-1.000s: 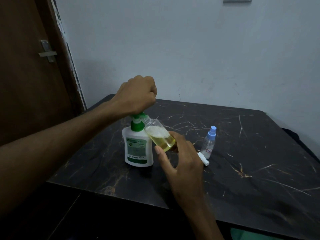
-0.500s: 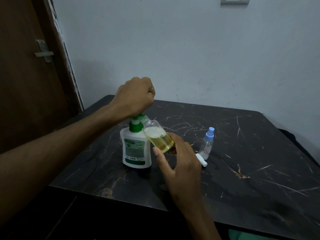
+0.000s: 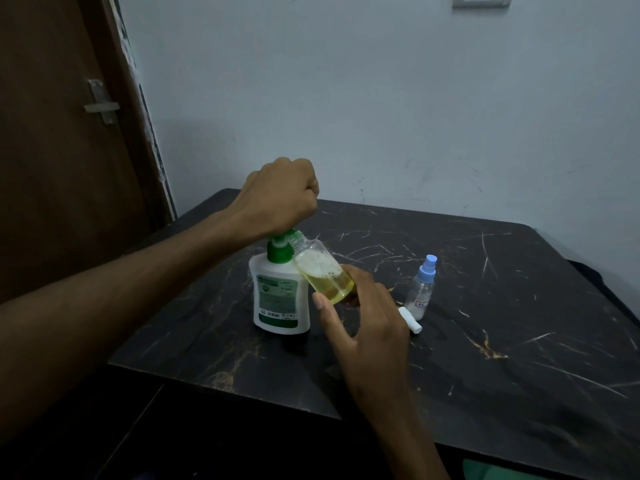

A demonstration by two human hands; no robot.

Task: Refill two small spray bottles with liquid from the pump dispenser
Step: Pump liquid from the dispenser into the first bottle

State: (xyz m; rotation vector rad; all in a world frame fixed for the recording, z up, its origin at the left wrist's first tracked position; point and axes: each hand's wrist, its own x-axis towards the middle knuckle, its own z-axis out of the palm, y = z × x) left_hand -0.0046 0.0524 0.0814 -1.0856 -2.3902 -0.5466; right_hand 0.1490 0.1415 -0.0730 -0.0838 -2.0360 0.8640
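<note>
The left hand point(image 3: 277, 199), fisted, presses the white pump dispenser's green head point(image 3: 284, 237); the right hand point(image 3: 360, 313) grips a tilted, half-filled clear bottle point(image 3: 323, 271) at the spout. First fill underway; next, more pumps, mouth kept under the spout.

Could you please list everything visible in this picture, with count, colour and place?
pump dispenser: one, white with green pump and label, upright on the table, left of centre.
open spray bottle: one, clear, part full of yellow liquid with foam on top, tilted with its neck at the pump spout.
capped spray bottle: one, clear with blue top, upright on the table to the right.
white spray top: one, lying on the table by the capped bottle.
table: one, black with pale veins.
door: one, brown with metal handle, at left.
wall: one, pale blue-grey, behind.
left hand: fist on the pump head.
right hand: grips the open bottle.
</note>
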